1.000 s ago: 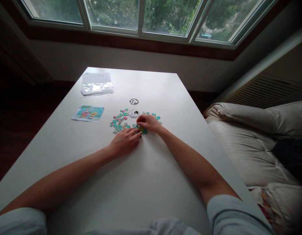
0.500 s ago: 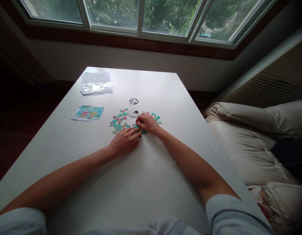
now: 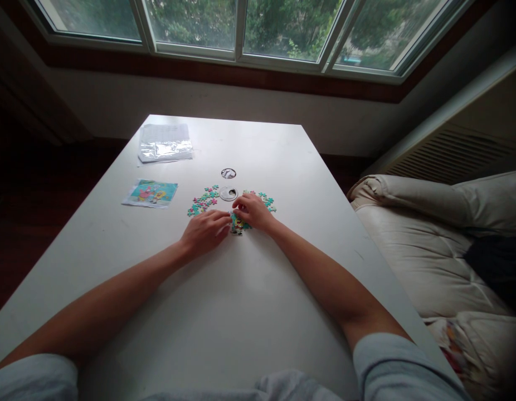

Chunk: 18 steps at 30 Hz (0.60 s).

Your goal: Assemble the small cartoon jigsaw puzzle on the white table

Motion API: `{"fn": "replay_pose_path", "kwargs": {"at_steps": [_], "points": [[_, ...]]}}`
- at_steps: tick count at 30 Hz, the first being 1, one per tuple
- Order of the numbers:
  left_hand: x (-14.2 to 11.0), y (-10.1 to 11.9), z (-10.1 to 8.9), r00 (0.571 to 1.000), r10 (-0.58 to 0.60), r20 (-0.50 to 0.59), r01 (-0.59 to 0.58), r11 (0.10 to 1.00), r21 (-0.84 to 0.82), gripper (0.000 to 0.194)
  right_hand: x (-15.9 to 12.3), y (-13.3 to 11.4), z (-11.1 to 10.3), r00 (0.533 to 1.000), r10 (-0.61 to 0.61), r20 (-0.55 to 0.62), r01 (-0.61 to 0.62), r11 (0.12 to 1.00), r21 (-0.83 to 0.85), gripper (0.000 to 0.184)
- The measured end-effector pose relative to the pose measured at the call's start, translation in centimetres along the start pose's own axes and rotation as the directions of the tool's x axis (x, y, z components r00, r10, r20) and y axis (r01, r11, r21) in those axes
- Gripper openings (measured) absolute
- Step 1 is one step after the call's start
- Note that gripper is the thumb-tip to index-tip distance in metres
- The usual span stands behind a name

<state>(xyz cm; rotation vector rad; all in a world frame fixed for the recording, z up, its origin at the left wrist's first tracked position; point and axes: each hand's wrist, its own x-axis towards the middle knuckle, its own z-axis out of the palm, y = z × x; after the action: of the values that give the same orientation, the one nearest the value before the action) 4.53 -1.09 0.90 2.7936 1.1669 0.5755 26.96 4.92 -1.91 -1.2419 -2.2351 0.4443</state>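
A small joined patch of jigsaw puzzle (image 3: 237,227), with yellow and teal on it, lies on the white table between my hands. My left hand (image 3: 205,229) rests at its left side, fingers stretched toward it and thumb apart. Over the patch's upper right, my right hand (image 3: 254,211) has its fingers curled toward the thumb; whatever may be pinched there is too small to make out. Loose puzzle pieces (image 3: 205,200), teal, green and pink, spread beyond my left hand. More loose pieces (image 3: 266,199) lie behind my right hand, partly hidden by it.
A colourful cartoon picture sheet (image 3: 152,193) lies to the left on the white table (image 3: 249,312). Farther back is a clear plastic packet (image 3: 165,143). Two round inserts, a dark-rimmed one (image 3: 228,173) and a pale one (image 3: 228,193), sit mid-table. A cream sofa (image 3: 417,256) stands at right.
My left hand has drawn back slightly to the left and up, uncovering more of the joined patch. My right hand stays nearly in place.
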Motion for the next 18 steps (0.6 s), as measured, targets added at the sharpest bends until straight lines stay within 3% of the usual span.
{"fn": "replay_pose_path", "kwargs": {"at_steps": [7,11,18], "points": [[0.7,-5.6,-0.7,0.944,-0.302,-0.130,0.320,0.935,0.154,0.031,-0.1,0.1,-0.3,0.999,0.014,-0.040,-0.012,0.999,0.029,0.009],[1.0,-6.8,-0.2,0.933,-0.340,-0.119,0.354,0.926,0.129,0.031,-0.1,0.1,-0.2,0.999,0.019,-0.043,-0.017,0.999,0.042,0.008],[1.3,-6.0,0.1,0.939,-0.332,-0.084,0.340,0.935,0.098,0.026,-0.2,0.1,-0.2,0.996,0.015,-0.088,-0.009,0.998,0.064,0.008]]}}
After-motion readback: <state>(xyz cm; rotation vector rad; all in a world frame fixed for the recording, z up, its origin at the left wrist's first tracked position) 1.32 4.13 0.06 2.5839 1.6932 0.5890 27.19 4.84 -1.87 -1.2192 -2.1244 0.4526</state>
